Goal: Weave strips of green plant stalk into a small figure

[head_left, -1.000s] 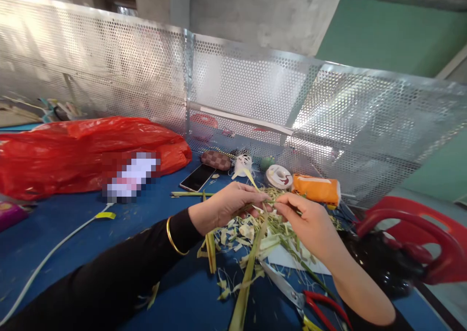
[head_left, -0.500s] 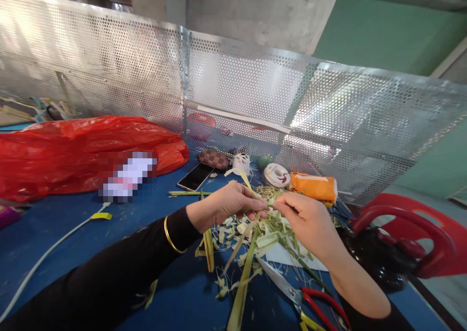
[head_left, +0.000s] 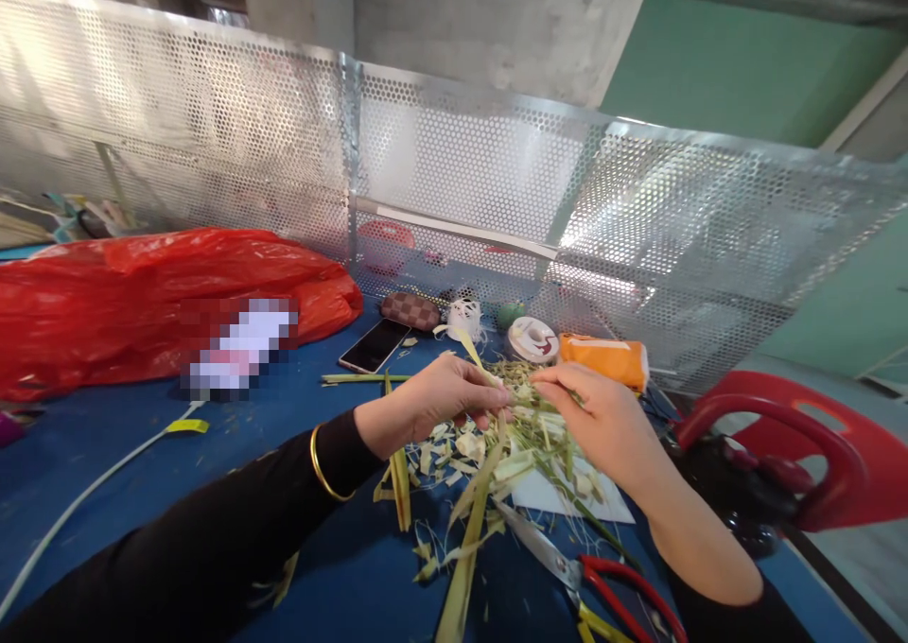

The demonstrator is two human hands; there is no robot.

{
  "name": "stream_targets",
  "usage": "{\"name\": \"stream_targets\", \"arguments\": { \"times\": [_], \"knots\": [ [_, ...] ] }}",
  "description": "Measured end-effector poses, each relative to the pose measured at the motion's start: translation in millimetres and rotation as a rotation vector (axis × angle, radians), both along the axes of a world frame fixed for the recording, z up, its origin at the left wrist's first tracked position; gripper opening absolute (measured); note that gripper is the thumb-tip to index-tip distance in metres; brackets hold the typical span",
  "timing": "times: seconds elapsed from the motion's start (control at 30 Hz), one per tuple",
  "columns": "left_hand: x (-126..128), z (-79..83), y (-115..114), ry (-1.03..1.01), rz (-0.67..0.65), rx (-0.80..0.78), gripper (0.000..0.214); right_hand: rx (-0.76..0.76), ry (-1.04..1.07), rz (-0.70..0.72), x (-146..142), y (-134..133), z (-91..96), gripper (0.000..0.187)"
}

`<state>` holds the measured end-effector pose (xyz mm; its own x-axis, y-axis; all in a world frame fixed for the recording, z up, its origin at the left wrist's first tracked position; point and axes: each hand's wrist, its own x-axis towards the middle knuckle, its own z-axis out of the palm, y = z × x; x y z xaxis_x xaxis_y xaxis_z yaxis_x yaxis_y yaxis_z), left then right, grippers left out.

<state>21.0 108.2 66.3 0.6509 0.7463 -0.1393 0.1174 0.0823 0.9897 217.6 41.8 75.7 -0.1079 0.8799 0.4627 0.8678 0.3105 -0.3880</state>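
My left hand (head_left: 441, 402) is closed in a pinch on a pale leaf strip (head_left: 471, 348), whose free end sticks up past the thumb. Just to its right, my right hand (head_left: 606, 425) has its fingertips pressed together; what they hold is too small to make out. Green fibres show in the gap between the fingertips. Under both hands lies a heap of leaf scraps (head_left: 472, 446) and thin shreds. A long flat leaf (head_left: 464, 572) runs from below the left fingers toward the near edge. Red-handled scissors (head_left: 560, 560) lie below my right hand.
A dark phone (head_left: 375, 345), a checkered case (head_left: 410, 311), a tape roll (head_left: 533, 339) and an orange packet (head_left: 604, 361) line the back of the blue table (head_left: 234, 473). A red plastic bag (head_left: 142, 293) lies left. A black pot (head_left: 742, 492) stands right, before a perforated metal screen (head_left: 461, 151).
My right hand's fingertips have moved slightly apart from the left ones, widening the gap. My left hand keeps its pinch on the leaf strip. The whole view has shifted slightly.
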Motion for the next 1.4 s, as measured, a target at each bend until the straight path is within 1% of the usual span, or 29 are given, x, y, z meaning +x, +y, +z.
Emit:
{"name": "stream_targets", "arguments": {
  "times": [0.07,0.1,0.17,0.23,0.3,0.33,0.4,0.5,0.57,0.63,0.73,0.8,0.87,0.97,1.07,1.17,1.27,1.33,1.4],
  "knots": [
    [1.2,0.0,-3.9,0.013,-0.042,-0.001,0.028,-0.007,0.103,0.034,-3.2,2.9,-3.1,0.023],
    [1.9,-0.6,-6.2,0.023,-0.075,0.002,0.029,-0.035,0.156,0.052,-6.1,4.0,-5.0,0.025],
    [3.7,-3.5,-11.1,0.041,-0.140,0.013,0.027,-0.132,0.268,0.083,-14.4,5.2,-9.3,0.025],
    [6.3,-8.1,-16.1,0.048,-0.201,0.030,0.023,-0.261,0.387,0.104,-24.4,5.1,-13.9,0.021],
    [9.6,-13.3,-20.1,0.041,-0.231,0.032,0.018,-0.338,0.506,0.103,-33.1,4.3,-17.7,0.018],
    [11.2,-15.6,-21.3,0.040,-0.237,0.030,0.017,-0.342,0.553,0.092,-36.2,3.7,-18.9,0.017],
    [13.9,-18.5,-22.0,0.057,-0.218,0.031,0.016,-0.293,0.611,0.066,-39.1,2.0,-19.4,0.017],
    [15.2,-18.0,-19.4,0.077,-0.136,0.012,0.017,-0.137,0.614,0.027,-37.6,-3.3,-15.3,0.018],
    [14.3,-15.2,-16.5,0.038,-0.071,-0.029,0.019,0.002,0.547,0.004,-36.3,-9.4,-10.9,0.016],
    [12.8,-12.1,-13.6,-0.023,-0.007,-0.077,0.018,0.152,0.423,0.017,-37.2,-16.5,-7.4,0.011],
    [11.5,-8.1,-10.0,-0.097,0.101,-0.145,0.016,0.331,0.182,0.128,-43.0,-24.3,-6.3,0.007],
    [11.2,-5.8,-8.0,-0.136,0.172,-0.194,0.017,0.408,-0.017,0.208,-47.6,-25.1,-8.5,0.009],
    [10.8,-3.3,-6.4,-0.171,0.216,-0.234,0.016,0.478,-0.225,0.252,-50.5,-22.7,-12.0,0.013],
    [9.8,0.7,-4.5,-0.207,0.263,-0.293,0.012,0.579,-0.520,0.262,-50.7,-16.4,-18.1,0.018],
    [9.1,3.1,-2.5,-0.263,0.272,-0.343,0.009,0.649,-0.726,0.263,-48.5,-11.2,-23.5,0.021],
    [8.9,2.7,0.2,-0.337,0.259,-0.416,0.010,0.687,-0.820,0.281,-47.4,-7.3,-27.9,0.021],
    [8.3,1.4,2.7,-0.384,0.266,-0.491,0.017,0.673,-0.854,0.331,-46.3,-4.2,-30.9,0.020],
    [7.4,1.4,3.4,-0.393,0.275,-0.521,0.019,0.627,-0.819,0.402,-45.2,-3.5,-31.7,0.018],
    [6.8,2.4,2.6,-0.397,0.302,-0.530,0.019,0.564,-0.707,0.485,-44.7,-4.3,-31.7,0.018]
  ]
}}
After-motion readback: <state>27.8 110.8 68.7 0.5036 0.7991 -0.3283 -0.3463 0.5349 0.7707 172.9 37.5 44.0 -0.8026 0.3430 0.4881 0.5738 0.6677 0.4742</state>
